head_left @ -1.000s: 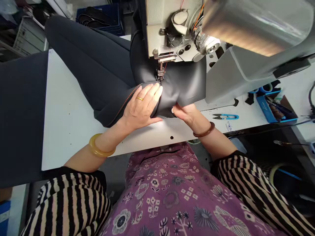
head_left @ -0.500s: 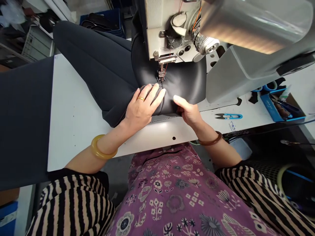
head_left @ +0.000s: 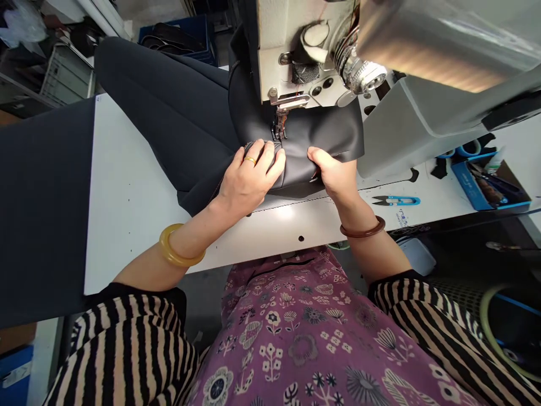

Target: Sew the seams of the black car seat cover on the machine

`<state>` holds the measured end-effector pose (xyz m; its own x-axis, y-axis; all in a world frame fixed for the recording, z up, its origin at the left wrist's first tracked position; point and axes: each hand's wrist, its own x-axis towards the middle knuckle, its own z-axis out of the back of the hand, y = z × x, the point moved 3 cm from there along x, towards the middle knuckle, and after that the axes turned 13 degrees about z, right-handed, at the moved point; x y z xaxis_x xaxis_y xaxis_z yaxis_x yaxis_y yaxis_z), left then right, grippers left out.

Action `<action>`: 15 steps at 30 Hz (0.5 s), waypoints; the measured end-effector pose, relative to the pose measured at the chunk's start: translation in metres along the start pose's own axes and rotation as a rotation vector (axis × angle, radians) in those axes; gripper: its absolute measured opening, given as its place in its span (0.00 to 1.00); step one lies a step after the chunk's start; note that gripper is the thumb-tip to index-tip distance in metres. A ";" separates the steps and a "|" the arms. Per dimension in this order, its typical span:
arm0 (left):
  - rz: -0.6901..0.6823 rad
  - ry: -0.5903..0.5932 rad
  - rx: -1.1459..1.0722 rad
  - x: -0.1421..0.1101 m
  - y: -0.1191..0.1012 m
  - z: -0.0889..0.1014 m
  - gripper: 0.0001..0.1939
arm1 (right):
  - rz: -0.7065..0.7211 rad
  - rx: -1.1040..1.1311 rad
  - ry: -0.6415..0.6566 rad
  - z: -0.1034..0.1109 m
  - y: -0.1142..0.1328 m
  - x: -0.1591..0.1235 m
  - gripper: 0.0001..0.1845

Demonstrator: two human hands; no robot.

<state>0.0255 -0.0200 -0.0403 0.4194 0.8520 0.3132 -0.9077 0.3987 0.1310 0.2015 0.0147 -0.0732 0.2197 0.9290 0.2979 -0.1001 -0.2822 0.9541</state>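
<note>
A large piece of black leather-like material (head_left: 186, 118) lies across the white sewing table (head_left: 127, 197) and runs under the presser foot (head_left: 279, 131) of an industrial sewing machine (head_left: 380, 67). My left hand (head_left: 251, 180) lies flat on the material just left of the foot, fingers stretched toward the needle. My right hand (head_left: 333, 172) grips the near edge of the material to the right of the foot, thumb on top and fingers curled beneath.
Blue-handled thread snips (head_left: 397, 199) lie on the table to the right. A blue tray of small tools (head_left: 490, 186) sits farther right. A blue crate (head_left: 177, 34) and shelving stand behind the table. Dark fabric (head_left: 38, 208) hangs at the left.
Both hands have slid the material forward toward the presser foot. My right hand moved up from below the edge and now pinches it with the thumb on top.
</note>
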 end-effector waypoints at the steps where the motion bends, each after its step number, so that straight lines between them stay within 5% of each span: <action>1: 0.006 0.002 -0.013 0.001 0.001 0.000 0.26 | -0.003 -0.003 0.012 0.000 0.000 0.002 0.18; 15: -0.033 0.026 -0.070 0.004 0.010 0.004 0.31 | -0.056 0.134 0.009 -0.003 -0.001 0.013 0.13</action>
<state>0.0184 -0.0143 -0.0344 0.4503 0.8462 0.2848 -0.8905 0.4489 0.0742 0.2012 0.0278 -0.0706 0.2126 0.9461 0.2444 0.0429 -0.2589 0.9650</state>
